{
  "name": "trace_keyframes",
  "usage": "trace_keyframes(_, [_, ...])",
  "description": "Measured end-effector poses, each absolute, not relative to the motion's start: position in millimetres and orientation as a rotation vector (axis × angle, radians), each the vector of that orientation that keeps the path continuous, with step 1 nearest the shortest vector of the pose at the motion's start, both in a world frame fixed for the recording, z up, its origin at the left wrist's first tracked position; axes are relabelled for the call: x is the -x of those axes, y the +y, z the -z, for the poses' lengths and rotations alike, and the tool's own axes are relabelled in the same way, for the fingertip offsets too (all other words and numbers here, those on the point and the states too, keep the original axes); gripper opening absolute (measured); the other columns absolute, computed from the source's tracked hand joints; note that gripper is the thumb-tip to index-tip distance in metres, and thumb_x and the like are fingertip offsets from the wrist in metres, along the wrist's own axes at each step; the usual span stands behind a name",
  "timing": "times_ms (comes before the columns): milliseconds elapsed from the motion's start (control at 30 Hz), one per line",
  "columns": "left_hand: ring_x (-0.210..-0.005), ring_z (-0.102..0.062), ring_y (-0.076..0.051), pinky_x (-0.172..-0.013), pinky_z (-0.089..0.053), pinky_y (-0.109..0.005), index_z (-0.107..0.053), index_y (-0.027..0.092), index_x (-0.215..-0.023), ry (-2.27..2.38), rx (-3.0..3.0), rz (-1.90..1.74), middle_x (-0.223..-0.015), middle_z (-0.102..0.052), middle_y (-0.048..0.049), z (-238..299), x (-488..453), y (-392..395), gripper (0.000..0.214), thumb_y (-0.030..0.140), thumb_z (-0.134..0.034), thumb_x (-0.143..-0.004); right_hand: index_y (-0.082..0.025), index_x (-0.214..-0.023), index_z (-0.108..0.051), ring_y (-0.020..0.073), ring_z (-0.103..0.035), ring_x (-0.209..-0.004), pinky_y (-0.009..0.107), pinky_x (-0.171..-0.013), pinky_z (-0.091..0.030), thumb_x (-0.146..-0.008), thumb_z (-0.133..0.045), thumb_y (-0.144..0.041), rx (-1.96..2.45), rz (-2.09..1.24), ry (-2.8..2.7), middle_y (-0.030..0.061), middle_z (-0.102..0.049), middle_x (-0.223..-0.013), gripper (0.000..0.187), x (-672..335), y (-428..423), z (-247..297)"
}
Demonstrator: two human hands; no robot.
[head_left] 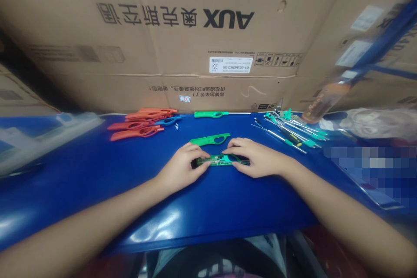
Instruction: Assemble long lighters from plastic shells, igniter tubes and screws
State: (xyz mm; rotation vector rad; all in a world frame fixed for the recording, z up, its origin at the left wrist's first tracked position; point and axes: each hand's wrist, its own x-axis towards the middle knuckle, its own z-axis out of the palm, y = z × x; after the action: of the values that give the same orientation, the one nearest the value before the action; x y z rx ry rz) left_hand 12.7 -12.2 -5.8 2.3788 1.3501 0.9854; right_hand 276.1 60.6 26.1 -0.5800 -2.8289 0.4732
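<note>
Between my two hands, low over the blue table, is a green lighter half-shell [217, 160] with inner parts and thin wires showing in it. My left hand [182, 166] pinches its left end, thumb and fingers closed on it. At the trigger end on the right, my right hand [256, 158] grips it between thumb and fingers. Just beyond lies a loose green casing half [211, 140] with a trigger loop. Farther back, against the cardboard, rests a green long-necked lighter [211, 114] with a metal rod pointing right.
Orange lighter casings [143, 121] are piled at back left, with a blue casing [169, 120] among them. Metal rods with green parts [293, 126] lie at back right, near a bottle [325, 102] and a plastic bag [381, 124]. A large cardboard sheet [182, 52] walls the rear.
</note>
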Motion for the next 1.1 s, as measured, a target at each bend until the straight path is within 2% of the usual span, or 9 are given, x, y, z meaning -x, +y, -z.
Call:
trace_keyframes(233, [-0.083,-0.065,-0.017,-0.077,-0.052,-0.031,-0.077,0.019,-0.103,1.314,-2.333,-0.939,-0.091,-0.073,-0.0047,4.5,-11.9,-12.9,0.016,0.022,-0.066,-0.092,-0.016,-0.130,-0.064,0.0279,-0.059,-0.115,0.048,-0.102,-0.048,-0.090,-0.057,-0.021,0.596,-0.491,-2.827,0.0144,-0.062,-0.123,0.041,-275.2,59.8,-27.2])
trace_keyframes(567, [-0.082,-0.069,-0.016,-0.075,-0.055,-0.028,-0.078,0.019,-0.105,1.262,-2.319,-0.938,-0.093,-0.074,-0.0053,6.1,-9.5,-11.5,0.017,0.024,-0.066,-0.094,-0.016,-0.129,-0.065,0.0269,-0.060,-0.112,0.045,-0.101,-0.049,-0.089,-0.058,-0.020,0.596,-0.510,-2.825,0.0132,-0.062,-0.122,0.041,-275.6,61.3,-26.0])
trace_keyframes(1100, [-0.081,-0.067,-0.016,-0.075,-0.055,-0.029,-0.079,0.020,-0.106,1.297,-2.314,-0.878,-0.093,-0.070,-0.0058,1.1,-12.7,-14.3,0.019,0.023,-0.064,-0.093,-0.019,-0.127,-0.064,0.0260,-0.059,-0.111,0.047,-0.099,-0.050,-0.094,-0.057,-0.027,0.554,-0.498,-2.786,0.0129,-0.062,-0.120,0.035,-275.1,62.2,-21.9])
